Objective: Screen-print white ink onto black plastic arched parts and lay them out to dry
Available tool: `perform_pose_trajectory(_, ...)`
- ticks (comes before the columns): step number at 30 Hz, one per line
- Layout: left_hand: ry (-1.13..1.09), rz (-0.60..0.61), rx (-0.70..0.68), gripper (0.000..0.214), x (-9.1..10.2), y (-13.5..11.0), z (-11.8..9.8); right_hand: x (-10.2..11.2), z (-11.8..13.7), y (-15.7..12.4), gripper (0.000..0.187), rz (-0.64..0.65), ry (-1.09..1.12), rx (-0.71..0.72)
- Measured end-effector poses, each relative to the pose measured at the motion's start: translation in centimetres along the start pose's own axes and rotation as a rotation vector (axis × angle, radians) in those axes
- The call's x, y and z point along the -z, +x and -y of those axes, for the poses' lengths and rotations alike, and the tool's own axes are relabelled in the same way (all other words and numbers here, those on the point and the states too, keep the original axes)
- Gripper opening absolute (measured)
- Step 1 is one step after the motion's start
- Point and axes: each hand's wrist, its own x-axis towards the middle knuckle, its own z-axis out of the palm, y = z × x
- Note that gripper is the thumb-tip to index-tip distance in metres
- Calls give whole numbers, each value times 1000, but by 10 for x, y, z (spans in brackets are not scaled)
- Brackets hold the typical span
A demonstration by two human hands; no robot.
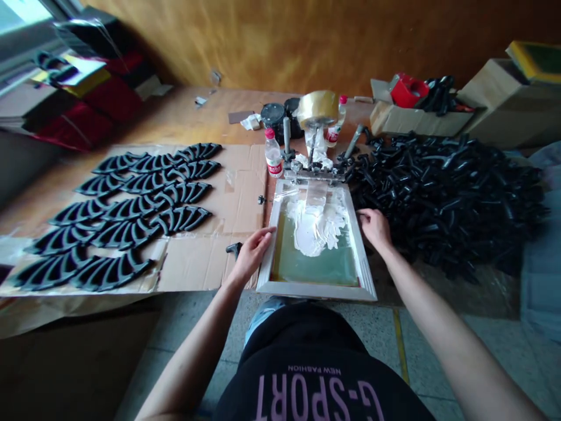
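Observation:
A screen printing frame (366, 270) lies before me, with a pale border and green mesh. Thick white ink (309, 231) is smeared over the upper half of the mesh, and a clear squeegee blade (316, 196) rests at its top. My left hand (253, 254) is closed at the frame's left border, thumb along the edge. Beside it on the cardboard lies one black curved handle (234, 250). My right hand (376, 228) is by the right border with fingers curled together; what they pinch, if anything, is hidden. Metal hinge clamps (315, 174) hold the frame's far end.
Rows of black handles (116, 272) lie on cardboard (239, 204) at left. A big heap of black handles (447, 199) fills the right side. Bottles (274, 155), a tape roll (318, 108) and dark tubs (272, 114) stand behind the frame. Boxes (504, 96) sit at the back right.

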Motion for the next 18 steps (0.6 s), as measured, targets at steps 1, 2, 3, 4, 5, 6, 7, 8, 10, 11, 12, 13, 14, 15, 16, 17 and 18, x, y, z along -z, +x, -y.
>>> perform_pose_trajectory(1, 18, 31, 10, 57, -1, 2, 11, 1, 6, 12, 37, -75, -22, -18)
perform_pose_trajectory(2, 45, 54, 12, 62, -2, 4, 22, 0, 16, 23, 41, -139, -36, 2)
perform_pose_trajectory(3, 79, 66, 11, 66, -3, 7, 32, -3, 29, 32, 49, -171, -53, 54)
perform_pose_trajectory(4, 115, 56, 11, 68, -4, 9, 40, -8, 43, 39, 57, -160, -74, 124)
perform_pose_trajectory(5, 151, 45, 12, 69, -5, 11, 47, -14, 58, 44, 59, -105, -98, 192)
perform_pose_trajectory(6, 183, 41, 13, 69, -6, 13, 53, -21, 71, 46, 55, -27, -124, 233)
perform_pose_trajectory(7, 208, 41, 17, 68, -6, 15, 57, -27, 82, 44, 45, 56, -148, 250)
perform_pose_trajectory(8, 224, 44, 22, 66, -7, 17, 60, -33, 89, 39, 32, 132, -170, 257)
perform_pose_trajectory(10, 232, 49, 36, 64, -7, 18, 64, -38, 95, 20, 11, 245, -196, 320)
perform_pose_trajectory(11, 227, 50, 43, 64, -6, 19, 66, -37, 93, 9, 8, 287, -196, 396)
perform_pose_trajectory(12, 220, 50, 48, 63, -6, 19, 67, -33, 90, -2, 11, 324, -185, 497)
perform_pose_trajectory(13, 211, 46, 52, 63, -6, 18, 67, -29, 86, -11, 15, 362, -164, 603)
perform_pose_trajectory(14, 201, 40, 55, 63, -6, 18, 68, -24, 81, -17, 17, 401, -138, 694)
perform_pose_trajectory(15, 192, 33, 61, 63, -6, 17, 68, -20, 78, -20, 17, 434, -113, 750)
perform_pose_trajectory(16, 182, 27, 69, 64, -6, 17, 68, -17, 76, -21, 16, 450, -96, 768)
perform_pose_trajectory(17, 174, 23, 76, 65, -6, 16, 67, -16, 74, -20, 13, 438, -90, 753)
perform_pose_trajectory(18, 169, 21, 82, 66, -6, 16, 66, -17, 74, -19, 11, 398, -92, 718)
